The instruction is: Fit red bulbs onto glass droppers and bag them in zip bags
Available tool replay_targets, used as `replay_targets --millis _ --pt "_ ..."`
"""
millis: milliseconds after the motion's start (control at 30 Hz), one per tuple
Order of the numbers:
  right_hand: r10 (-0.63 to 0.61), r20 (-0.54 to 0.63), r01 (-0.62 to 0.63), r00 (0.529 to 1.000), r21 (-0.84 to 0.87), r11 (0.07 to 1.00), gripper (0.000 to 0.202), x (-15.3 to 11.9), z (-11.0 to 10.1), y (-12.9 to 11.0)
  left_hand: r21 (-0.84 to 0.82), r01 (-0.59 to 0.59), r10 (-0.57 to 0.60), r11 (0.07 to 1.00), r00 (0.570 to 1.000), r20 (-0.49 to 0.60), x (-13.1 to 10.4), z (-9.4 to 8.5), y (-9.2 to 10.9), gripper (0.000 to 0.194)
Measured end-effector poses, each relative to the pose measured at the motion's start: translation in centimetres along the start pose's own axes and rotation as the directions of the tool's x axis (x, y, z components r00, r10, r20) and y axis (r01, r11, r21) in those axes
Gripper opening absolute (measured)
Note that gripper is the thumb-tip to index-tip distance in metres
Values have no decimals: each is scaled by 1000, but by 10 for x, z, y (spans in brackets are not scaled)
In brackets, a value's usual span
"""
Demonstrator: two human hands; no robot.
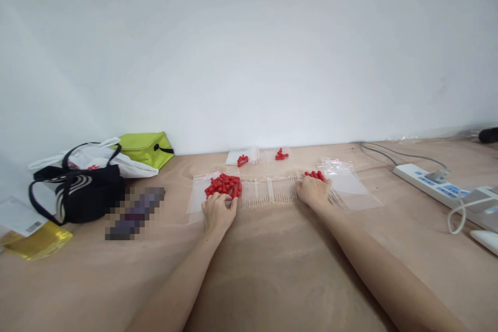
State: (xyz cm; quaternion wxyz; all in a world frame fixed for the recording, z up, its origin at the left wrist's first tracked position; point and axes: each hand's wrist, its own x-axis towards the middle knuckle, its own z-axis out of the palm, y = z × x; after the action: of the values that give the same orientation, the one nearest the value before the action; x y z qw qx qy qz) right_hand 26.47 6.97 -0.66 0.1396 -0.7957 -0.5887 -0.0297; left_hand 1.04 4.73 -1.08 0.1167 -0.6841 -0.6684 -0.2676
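My left hand [218, 213] rests at the near edge of a heap of small red bulb-shaped pieces [223, 184], which look like rubber dropper bulbs. Its fingers are curled down, with the thumb and forefinger around one red piece. This heap lies on a clear plastic bag [196, 194]. To its right runs a row of thin, pale, see-through tubes [254, 193], laid side by side. My right hand [314, 192] is at the row's right end, closed, its fingertips partly hidden. Just beyond it are more red bulbs [317, 175], and several loose tubes [335, 198] lie beside it.
Another clear bag [350, 187] lies at right. Small groups of red bulbs [243, 160] and a bag sit near the wall. A power strip [436, 187] with cables is far right. A black bag [91, 194] and a green bag [146, 146] stand left.
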Motion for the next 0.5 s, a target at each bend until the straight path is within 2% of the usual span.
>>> replay_targets --millis 100,167,267,333,400,433,500 --pt "-86 -116 88 990 8 996 31 -11 -2 2 -56 -43 38 997 996 -84 -4 -5 -1 15" --pt "-223 -228 241 948 55 969 31 -24 2 6 -108 -163 149 981 981 -124 -11 -11 1 13" --pt "-435 -329 509 838 185 841 29 -50 10 15 -170 -415 397 894 909 -130 -23 -21 8 11" --pt "-523 -346 616 779 264 742 28 -66 13 21 -194 -531 521 825 847 -106 -30 -25 13 9" --pt "-570 -339 662 749 323 677 25 -77 13 24 -229 -582 586 780 808 -59 -34 -26 18 6" --pt "-586 -331 672 740 342 656 24 -81 12 25 -254 -584 597 771 802 -30 -35 -26 20 5" --pt "-608 -313 683 730 360 636 24 -84 10 24 -315 -541 577 779 817 23 -36 -25 22 5"
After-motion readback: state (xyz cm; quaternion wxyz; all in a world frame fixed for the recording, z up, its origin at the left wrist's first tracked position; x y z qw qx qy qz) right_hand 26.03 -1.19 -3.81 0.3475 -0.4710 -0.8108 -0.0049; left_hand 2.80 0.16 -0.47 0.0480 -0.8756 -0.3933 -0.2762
